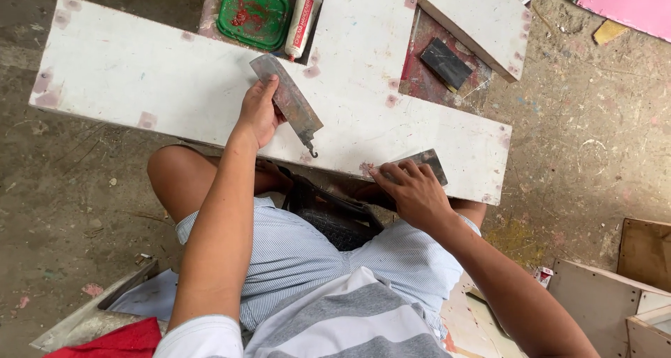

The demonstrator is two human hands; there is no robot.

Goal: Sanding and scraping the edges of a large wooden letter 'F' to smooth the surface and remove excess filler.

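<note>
Holding grey scrapers (288,101), green square lid (253,13), white red-lettered tube (302,23) beside.

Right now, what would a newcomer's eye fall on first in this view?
The big white painted board dotted with pinkish patches, lying across the person's lap over the dusty floor. On it, the left hand holds a worn metal putty knife, while the right hand presses a second scraper to the board's near edge. At the top, a green lid smeared with red filler sits beside a white tube.
</note>
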